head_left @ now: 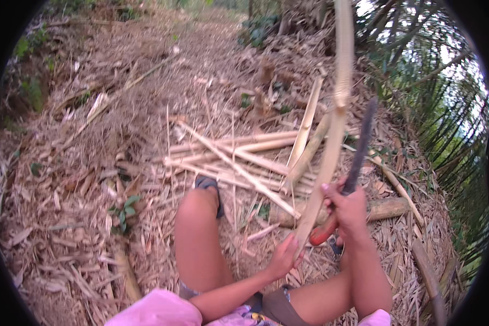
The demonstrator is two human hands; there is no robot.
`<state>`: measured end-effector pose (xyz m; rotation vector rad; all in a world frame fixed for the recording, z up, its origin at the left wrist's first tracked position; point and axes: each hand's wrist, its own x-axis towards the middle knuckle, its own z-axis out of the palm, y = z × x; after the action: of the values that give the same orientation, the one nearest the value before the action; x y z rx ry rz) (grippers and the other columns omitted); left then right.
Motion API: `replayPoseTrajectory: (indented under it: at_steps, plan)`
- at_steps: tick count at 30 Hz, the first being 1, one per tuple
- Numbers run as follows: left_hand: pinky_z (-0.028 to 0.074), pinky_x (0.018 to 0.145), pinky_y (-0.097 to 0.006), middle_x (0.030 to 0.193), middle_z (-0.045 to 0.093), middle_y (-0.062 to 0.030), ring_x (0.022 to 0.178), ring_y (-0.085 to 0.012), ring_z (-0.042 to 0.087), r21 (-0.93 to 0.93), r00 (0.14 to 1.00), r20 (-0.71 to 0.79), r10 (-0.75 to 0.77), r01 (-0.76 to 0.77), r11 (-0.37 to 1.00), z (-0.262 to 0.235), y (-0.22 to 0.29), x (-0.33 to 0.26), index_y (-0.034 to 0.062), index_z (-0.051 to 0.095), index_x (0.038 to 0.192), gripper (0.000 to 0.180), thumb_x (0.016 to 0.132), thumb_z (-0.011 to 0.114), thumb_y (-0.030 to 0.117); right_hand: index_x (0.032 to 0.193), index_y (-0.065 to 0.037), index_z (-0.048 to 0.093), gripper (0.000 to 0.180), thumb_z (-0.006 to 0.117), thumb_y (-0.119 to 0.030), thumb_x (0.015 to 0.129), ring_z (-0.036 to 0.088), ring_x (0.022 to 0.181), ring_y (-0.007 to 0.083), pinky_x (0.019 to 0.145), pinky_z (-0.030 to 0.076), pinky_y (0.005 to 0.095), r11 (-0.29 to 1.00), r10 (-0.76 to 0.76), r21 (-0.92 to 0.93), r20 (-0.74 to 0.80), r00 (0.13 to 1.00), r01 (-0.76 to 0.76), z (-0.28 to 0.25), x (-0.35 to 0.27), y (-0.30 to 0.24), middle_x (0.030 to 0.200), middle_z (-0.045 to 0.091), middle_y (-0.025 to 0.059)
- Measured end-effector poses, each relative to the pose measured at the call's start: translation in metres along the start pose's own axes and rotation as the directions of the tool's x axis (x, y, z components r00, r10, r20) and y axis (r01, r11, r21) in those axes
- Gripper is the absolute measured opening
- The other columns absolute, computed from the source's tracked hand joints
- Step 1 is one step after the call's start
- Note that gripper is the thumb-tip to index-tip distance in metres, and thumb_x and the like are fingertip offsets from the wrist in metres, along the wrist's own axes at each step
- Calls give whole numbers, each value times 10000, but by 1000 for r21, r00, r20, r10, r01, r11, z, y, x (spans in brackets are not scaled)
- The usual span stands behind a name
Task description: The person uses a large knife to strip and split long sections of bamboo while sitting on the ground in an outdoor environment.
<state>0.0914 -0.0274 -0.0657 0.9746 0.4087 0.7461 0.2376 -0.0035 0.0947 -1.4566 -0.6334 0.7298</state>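
Outdoors, on a slope littered with dry leaves and husks (65, 217), with a heap of pale split bamboo strips (239, 157) lying just beyond a bare knee (198, 209) and a sandalled foot (207, 185).

Left hand (284, 258) closed around the lower end of a long, pale, curved bamboo strip (331, 141), which rises steeply out of the top of the view. Right hand (349, 209) clenched on the reddish handle of a long dark-bladed knife (358, 152), blade pointing up and lying close beside the strip, thumb seemingly pressed against the bamboo.

Likely hazards, judged from this position: blade running close along the strip above the left hand's fingers, so a slip off a node or a sudden split could drive the edge toward them; thigh directly below both hands, exposed and uncovered; strip springy and held only at its base, liable to whip or twist out of the grip; splinters along the raw edge against bare palms; loose litter underfoot offering poor footing.
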Motion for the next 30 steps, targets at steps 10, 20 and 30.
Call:
replayPoseTrajectory:
  at_steps: [10,20,30]
  plan:
    - [467,871,-400,1080,586,-206,986,-303,587,728,872,-344,350,12,685,-55,-53,-10,9,529,1148,352,1038,423,326,905,-52,493,227,709,6,865,581,576,99,504,475,258,989,-145,42,194,970,139,22,50,20,777,562,13]
    - [472,819,-416,1032,556,-196,920,-345,558,971,916,-10,401,-86,222,-100,-134,-11,21,535,1153,258,971,537,204,879,-46,507,221,724,-32,836,611,584,121,558,509,291,979,-197,-65,-66,978,193,3,66,42,743,559,17]
    - [338,1030,-508,1288,446,-264,1201,-433,419,978,765,-32,643,-109,178,-70,100,68,9,544,1215,350,901,602,150,835,-17,545,226,754,-90,788,640,672,221,662,501,361,893,-281,-377,-40,959,246,6,39,48,721,610,94]
